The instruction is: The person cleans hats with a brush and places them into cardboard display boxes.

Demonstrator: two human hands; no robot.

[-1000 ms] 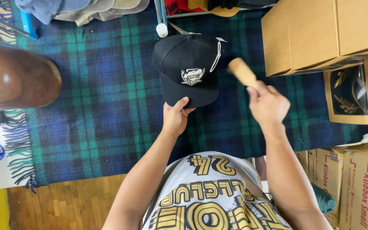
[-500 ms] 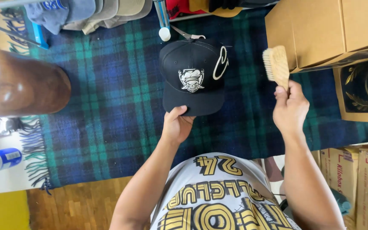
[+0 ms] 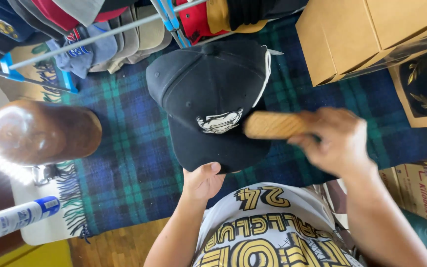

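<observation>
So we've got our left hand [image 3: 202, 181] pinching the brim of a black baseball cap with a white embroidered emblem on the front [image 3: 208, 99], thumb on top of the brim's edge and the other fingers tucked underneath where we can't see them. The cap is held up over a blue and green plaid blanket with a fringed edge [image 3: 124, 148] that covers the table, crown pointing away from us.

Our right hand [image 3: 337, 141] is wrapped tight around the handle of a light wooden brush [image 3: 273, 125], fingers curled closed on it. It's pretty blurry, so we can't make out each finger. The brush head sits against the cap, right beside the emblem near where the crown meets the brim.

Off to the left there's a glossy brown wooden hat block [image 3: 43, 131], and a white spray can with a blue cap [image 3: 16, 217] lying near the blanket's fringe. Plain cardboard boxes [image 3: 352, 34] are stacked at the upper right, and a rack of hanging caps [image 3: 100, 29] runs along the top.
</observation>
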